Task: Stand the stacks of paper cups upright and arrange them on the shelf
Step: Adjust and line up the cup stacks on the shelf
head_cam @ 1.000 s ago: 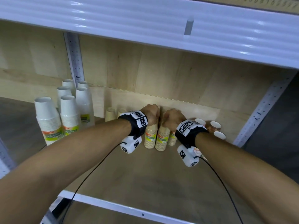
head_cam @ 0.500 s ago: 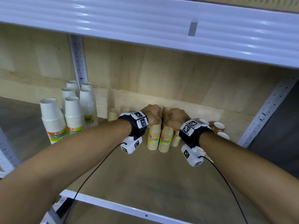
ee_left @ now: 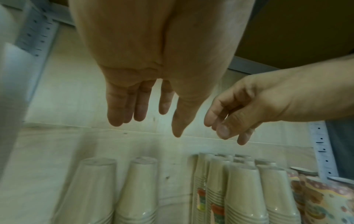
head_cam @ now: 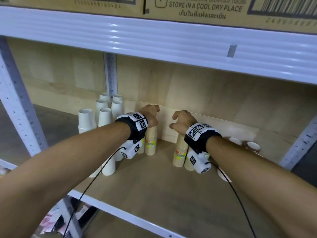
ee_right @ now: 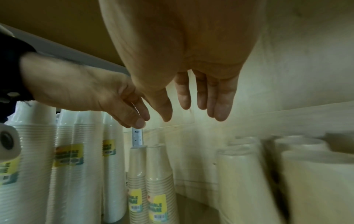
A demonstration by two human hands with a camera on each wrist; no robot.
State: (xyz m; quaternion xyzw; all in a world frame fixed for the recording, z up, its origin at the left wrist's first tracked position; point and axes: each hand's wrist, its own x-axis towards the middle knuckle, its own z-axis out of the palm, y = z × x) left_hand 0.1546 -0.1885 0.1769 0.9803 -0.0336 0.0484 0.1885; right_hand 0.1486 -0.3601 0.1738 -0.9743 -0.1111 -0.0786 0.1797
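Wooden shelf (head_cam: 154, 189) under a white metal beam (head_cam: 154, 42); left hand (head_cam: 149, 115) and right hand (head_cam: 183, 122) hover loose-fingered, empty, above upright cup stacks (head_cam: 151, 141).

Cardboard cartons (head_cam: 188, 7) sit along the top of the frame, one printed "STORE IN A COOL DRY PLACE" beside barcodes. A perforated metal upright (head_cam: 110, 74) runs down the wooden back panel (head_cam: 197, 93). Something colourful and blurred (head_cam: 49, 220) lies at lower left.

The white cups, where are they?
In the head view, the white cup stacks stand upright at the shelf's back left, beside the left hand.
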